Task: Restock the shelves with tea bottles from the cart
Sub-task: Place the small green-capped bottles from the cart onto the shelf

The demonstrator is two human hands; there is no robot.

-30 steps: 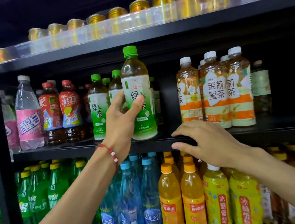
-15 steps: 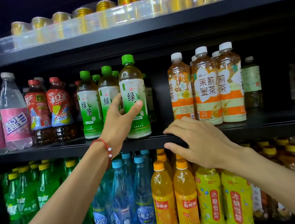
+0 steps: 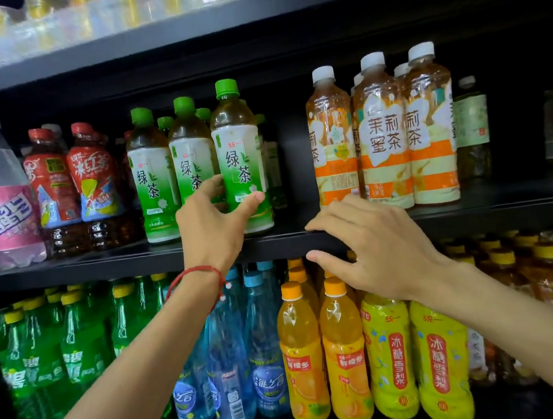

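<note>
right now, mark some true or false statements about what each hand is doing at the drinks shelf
1. The left hand has its grip round a green tea bottle. True.
2. That bottle is lifted clear of the shelf. False: its base stands on the middle shelf, beside two matching bottles.
3. The right hand holds a bottle with a white cap. False: it holds no bottle. Its fingers rest on the front edge of the middle shelf.
4. The white-capped tea bottles with orange labels stand to the right of the green tea, with a gap between. True.
</note>
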